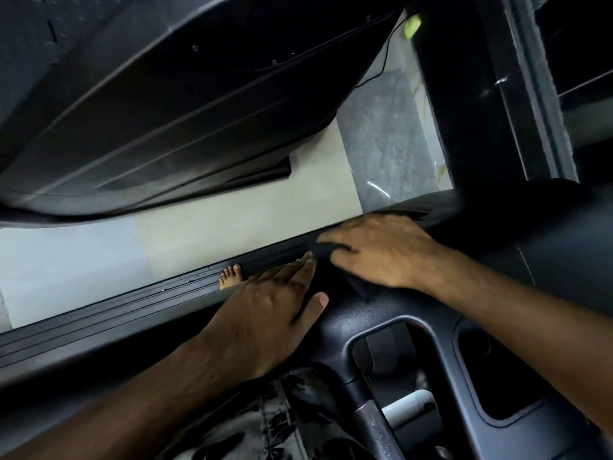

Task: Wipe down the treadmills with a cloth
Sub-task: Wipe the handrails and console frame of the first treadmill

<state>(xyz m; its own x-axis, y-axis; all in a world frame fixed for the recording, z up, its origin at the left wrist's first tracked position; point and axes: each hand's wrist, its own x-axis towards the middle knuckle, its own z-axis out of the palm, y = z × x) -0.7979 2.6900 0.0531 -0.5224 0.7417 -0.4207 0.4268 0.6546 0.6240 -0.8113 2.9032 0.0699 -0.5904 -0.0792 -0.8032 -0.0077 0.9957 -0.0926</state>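
On the upper edge of the treadmill console, the right hand grips a dark cloth, fingers curled into it. Just left of it, the left hand lies flat and released on the console. Beyond the console are a bare foot on the ribbed side rail, pale floor and a second treadmill.

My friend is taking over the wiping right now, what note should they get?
Left hand: flat on the treadmill console, fingers straight, holding nothing.
Right hand: on the dark cloth at the console's far edge; grip unclear.
Done: how much is wiped cannot be told.
Left: finish this console, then the other treadmill across the floor gap.
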